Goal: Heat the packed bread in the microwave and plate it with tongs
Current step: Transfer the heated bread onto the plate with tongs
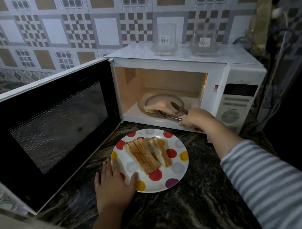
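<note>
The white microwave stands with its door swung wide to the left. On its glass turntable lies a bread slice. My right hand grips metal tongs whose tips reach into the cavity on either side of that slice. In front of the microwave sits a polka-dot plate carrying several toasted bread slices leaning in a row. My left hand rests flat on the plate's left rim, fingers spread.
Two clear glass jars stand on top of the microwave. Cables and a power strip hang at the right wall. The dark marbled counter extends toward me; the open door blocks the left side.
</note>
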### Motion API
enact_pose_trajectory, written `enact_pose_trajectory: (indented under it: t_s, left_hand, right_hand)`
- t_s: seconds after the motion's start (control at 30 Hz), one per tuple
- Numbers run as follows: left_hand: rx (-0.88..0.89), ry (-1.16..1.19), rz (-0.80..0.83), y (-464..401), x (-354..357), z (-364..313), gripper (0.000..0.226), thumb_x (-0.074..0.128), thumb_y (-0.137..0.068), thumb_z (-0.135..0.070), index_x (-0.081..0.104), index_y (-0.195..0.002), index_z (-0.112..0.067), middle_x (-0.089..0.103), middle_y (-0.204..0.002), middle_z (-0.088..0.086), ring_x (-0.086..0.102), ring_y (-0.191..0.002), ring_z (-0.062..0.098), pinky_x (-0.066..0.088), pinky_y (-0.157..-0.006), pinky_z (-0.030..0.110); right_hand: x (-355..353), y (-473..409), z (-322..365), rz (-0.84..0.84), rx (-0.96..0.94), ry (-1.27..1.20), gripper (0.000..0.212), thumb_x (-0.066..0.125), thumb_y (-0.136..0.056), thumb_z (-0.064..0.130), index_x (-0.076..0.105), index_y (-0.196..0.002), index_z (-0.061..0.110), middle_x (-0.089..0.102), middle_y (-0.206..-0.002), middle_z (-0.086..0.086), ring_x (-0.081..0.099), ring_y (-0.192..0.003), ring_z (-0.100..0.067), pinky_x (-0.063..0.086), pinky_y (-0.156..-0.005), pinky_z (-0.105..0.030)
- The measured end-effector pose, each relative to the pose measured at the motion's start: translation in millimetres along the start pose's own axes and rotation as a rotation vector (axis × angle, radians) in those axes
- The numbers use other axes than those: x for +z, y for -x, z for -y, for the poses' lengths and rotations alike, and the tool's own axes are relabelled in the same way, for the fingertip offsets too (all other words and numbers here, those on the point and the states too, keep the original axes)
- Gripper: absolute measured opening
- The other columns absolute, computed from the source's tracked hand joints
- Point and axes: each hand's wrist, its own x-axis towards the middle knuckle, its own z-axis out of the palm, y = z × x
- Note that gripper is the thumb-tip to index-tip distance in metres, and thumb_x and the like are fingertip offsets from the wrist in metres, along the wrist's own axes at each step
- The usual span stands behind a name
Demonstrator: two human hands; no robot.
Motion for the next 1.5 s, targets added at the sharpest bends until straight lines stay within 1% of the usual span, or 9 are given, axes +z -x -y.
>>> enact_pose_trajectory:
  t_s: [0.13,0.27,0.5,0.83,1.1,1.23,1.3,1.37,1.5]
  left_hand:
    - [-0.002,-0.001,0.005,0,0,0,0.089,0.025,-0.089,-0.072,0.002,-0.155,-0.018,0.001,-0.163,0.003,-0.002,-0.149,0.016,-0.002,-0.121,0.04]
    - [-0.001,0.0,-0.009,0,0,-1,0.088,0.027,-0.089,-0.071,0.003,-0.155,-0.018,0.003,-0.163,0.003,-0.002,-0.149,0.016,-0.001,-0.121,0.04]
    - [-0.007,-0.001,-0.006,0,-1,-1,0.087,0.027,-0.089,-0.071,0.005,-0.155,-0.019,0.004,-0.163,0.003,-0.001,-0.15,0.016,-0.001,-0.121,0.04]
    - [-0.002,0.002,-0.003,1,-1,-1,0.086,0.028,-0.089,-0.069,0.006,-0.155,-0.017,0.005,-0.163,0.003,-0.001,-0.15,0.016,-0.001,-0.121,0.04]
    - [0.004,-0.001,-0.003,-1,-1,1,0.086,0.029,-0.089,-0.069,0.007,-0.155,-0.018,0.006,-0.163,0.004,0.0,-0.15,0.017,0.0,-0.121,0.041]
    - [0.004,-0.012,-0.016,0,1,1,0.086,0.029,-0.09,-0.069,0.009,-0.155,-0.017,0.007,-0.163,0.004,0.001,-0.15,0.017,0.001,-0.121,0.041]
    - [0.003,-0.013,-0.023,-1,2,1,0.086,0.029,-0.089,-0.068,0.01,-0.154,-0.016,0.007,-0.162,0.004,0.002,-0.15,0.017,0.002,-0.121,0.041]
    - [0.005,-0.011,-0.021,-1,2,1,0.086,0.03,-0.089,-0.068,0.01,-0.154,-0.016,0.007,-0.162,0.004,0.002,-0.15,0.017,0.001,-0.121,0.041]
    - [0.004,-0.005,-0.015,-2,3,2,0.086,0.03,-0.089,-0.068,0.009,-0.155,-0.016,0.007,-0.163,0.005,0.001,-0.15,0.018,0.001,-0.121,0.041]
  right_hand:
    - [0,-4,4,0.097,0.057,-0.147,0.032,0.065,-0.088,0.033,0.062,-0.101,0.005,0.053,-0.064,-0.008,0.049,-0.055,-0.021,0.037,-0.056,-0.029]
    - [12,-6,2,0.007,0.016,-0.162,0.029,0.066,-0.082,0.036,0.066,-0.099,0.012,0.063,-0.08,-0.006,0.06,-0.069,-0.022,0.043,-0.058,-0.028]
    - [33,-1,-8,-0.087,-0.029,-0.254,0.024,0.061,-0.082,0.034,0.067,-0.102,0.023,0.067,-0.096,-0.003,0.062,-0.085,-0.026,0.046,-0.066,-0.03]
    - [32,8,-18,-0.095,-0.048,-0.322,0.021,0.064,-0.084,0.036,0.068,-0.101,0.024,0.067,-0.091,-0.002,0.062,-0.084,-0.024,0.043,-0.063,-0.029]
    - [38,25,-30,-0.154,-0.032,-0.335,0.039,0.064,-0.085,0.039,0.063,-0.122,0.026,0.067,-0.116,-0.004,0.061,-0.102,-0.027,0.046,-0.075,-0.03]
    - [42,38,-32,-0.119,-0.096,-0.373,0.02,0.063,-0.086,0.035,0.067,-0.104,0.025,0.069,-0.098,-0.004,0.063,-0.091,-0.025,0.047,-0.07,-0.029]
    - [39,43,-29,-0.061,-0.098,-0.456,0.015,0.064,-0.087,0.034,0.065,-0.095,0.022,0.064,-0.081,-0.003,0.06,-0.072,-0.021,0.044,-0.057,-0.027]
    - [33,47,-29,0.035,-0.038,-0.627,0.02,0.064,-0.088,0.033,0.065,-0.098,0.015,0.055,-0.069,-0.004,0.046,-0.053,-0.015,0.035,-0.043,-0.024]
    - [26,54,-41,0.242,0.055,-0.928,0.027,0.061,-0.092,0.029,0.059,-0.113,0.012,0.043,-0.064,-0.001,0.033,-0.036,-0.005,0.023,-0.03,-0.016]
